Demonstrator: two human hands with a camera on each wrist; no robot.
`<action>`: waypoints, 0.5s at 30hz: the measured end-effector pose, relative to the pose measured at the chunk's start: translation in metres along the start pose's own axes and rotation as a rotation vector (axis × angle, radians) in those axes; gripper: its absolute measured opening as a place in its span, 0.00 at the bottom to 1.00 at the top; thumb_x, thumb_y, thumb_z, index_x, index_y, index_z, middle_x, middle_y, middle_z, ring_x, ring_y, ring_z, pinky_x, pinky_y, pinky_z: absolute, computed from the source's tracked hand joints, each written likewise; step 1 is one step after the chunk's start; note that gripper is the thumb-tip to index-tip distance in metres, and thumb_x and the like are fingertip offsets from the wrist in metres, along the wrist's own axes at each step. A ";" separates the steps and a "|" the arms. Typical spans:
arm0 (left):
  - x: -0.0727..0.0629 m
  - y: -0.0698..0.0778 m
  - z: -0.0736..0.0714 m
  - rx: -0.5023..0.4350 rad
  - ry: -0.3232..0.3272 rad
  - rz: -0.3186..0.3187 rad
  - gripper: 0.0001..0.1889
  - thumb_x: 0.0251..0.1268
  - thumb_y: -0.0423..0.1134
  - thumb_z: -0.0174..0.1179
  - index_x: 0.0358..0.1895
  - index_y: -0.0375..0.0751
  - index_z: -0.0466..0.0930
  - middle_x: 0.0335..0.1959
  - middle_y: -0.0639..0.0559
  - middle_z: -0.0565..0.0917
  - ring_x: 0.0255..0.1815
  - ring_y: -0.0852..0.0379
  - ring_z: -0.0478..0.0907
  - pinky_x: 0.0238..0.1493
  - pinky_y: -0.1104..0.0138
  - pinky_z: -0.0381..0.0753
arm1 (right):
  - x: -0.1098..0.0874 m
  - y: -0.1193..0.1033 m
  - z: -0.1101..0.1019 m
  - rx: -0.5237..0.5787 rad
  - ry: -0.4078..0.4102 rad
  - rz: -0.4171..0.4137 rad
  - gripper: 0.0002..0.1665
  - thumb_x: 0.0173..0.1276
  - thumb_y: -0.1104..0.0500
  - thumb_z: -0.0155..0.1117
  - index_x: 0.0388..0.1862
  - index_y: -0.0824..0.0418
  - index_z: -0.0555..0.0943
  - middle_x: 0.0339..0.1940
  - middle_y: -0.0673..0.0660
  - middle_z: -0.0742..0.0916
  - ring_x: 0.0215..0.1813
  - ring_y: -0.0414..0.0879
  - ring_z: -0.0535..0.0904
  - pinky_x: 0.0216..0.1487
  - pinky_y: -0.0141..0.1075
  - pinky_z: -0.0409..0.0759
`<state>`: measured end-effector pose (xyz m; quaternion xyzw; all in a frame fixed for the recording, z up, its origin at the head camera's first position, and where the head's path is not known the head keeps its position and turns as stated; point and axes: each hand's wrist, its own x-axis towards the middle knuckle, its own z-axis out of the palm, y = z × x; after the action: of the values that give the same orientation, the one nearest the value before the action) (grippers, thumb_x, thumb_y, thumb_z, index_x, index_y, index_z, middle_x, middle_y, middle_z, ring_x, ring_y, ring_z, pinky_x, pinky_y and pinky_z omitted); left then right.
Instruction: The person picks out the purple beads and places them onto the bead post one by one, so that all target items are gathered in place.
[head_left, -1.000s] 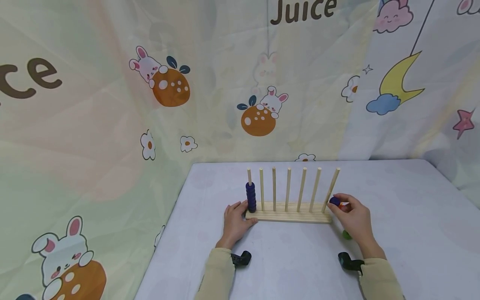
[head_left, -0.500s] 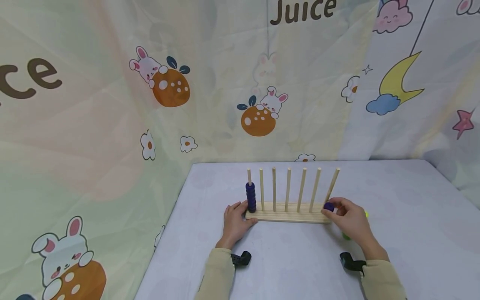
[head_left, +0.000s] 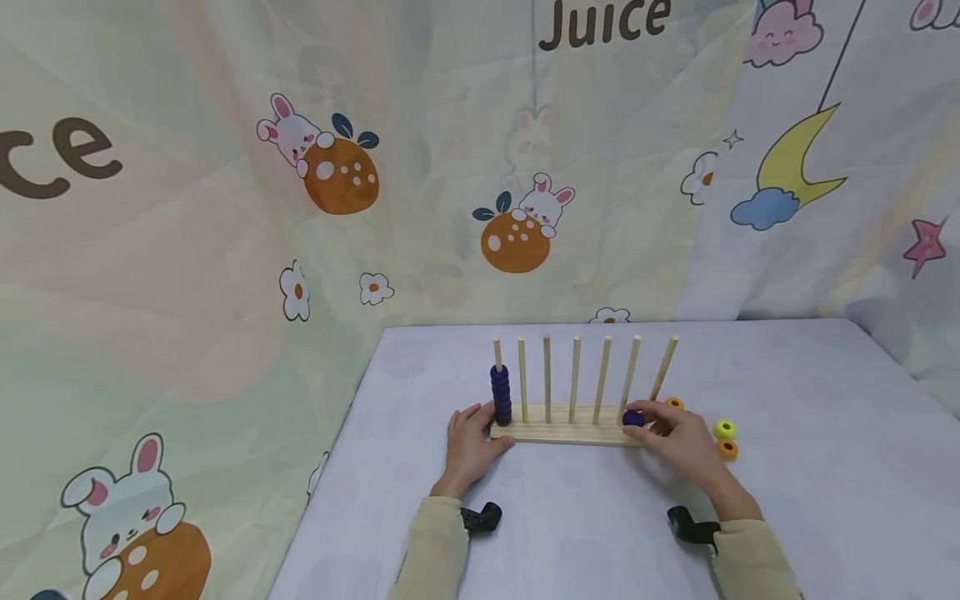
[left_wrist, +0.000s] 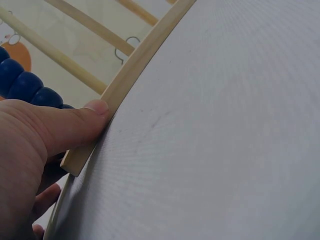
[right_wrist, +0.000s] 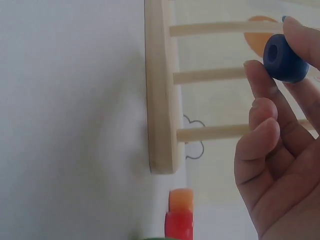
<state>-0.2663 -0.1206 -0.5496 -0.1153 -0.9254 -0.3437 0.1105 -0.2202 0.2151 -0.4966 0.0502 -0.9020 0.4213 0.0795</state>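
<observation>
A wooden peg rack with several upright pegs stands on the white table. Its leftmost peg carries a stack of dark blue beads, also visible in the left wrist view as round blue beads. My left hand grips the left end of the rack's base, thumb on the front edge. Between thumb and fingertips, my right hand pinches a blue bead, its hole showing in the right wrist view. In the head view that bead overlaps the lower part of the second peg from the right.
Right of the rack lie loose beads: an orange one behind the hand, a yellow-green one and another orange bead. The right wrist view shows a red bead beyond the base's end. A patterned cloth hangs behind the table.
My right hand has moved left with the blue bead, from beside the rack's right end to in front of its right-hand pegs. Orange and yellow-green beads are uncovered. My left hand stays put.
</observation>
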 end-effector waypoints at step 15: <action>-0.001 0.000 -0.001 -0.010 0.009 0.007 0.35 0.52 0.48 0.73 0.65 0.40 0.75 0.64 0.50 0.78 0.69 0.46 0.66 0.74 0.46 0.47 | 0.001 -0.018 0.035 0.023 -0.065 -0.035 0.21 0.56 0.57 0.76 0.48 0.56 0.81 0.34 0.52 0.84 0.28 0.45 0.72 0.24 0.30 0.74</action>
<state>-0.2655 -0.1214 -0.5487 -0.1176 -0.9227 -0.3485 0.1154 -0.2219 0.1771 -0.5052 0.0807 -0.8983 0.4281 0.0568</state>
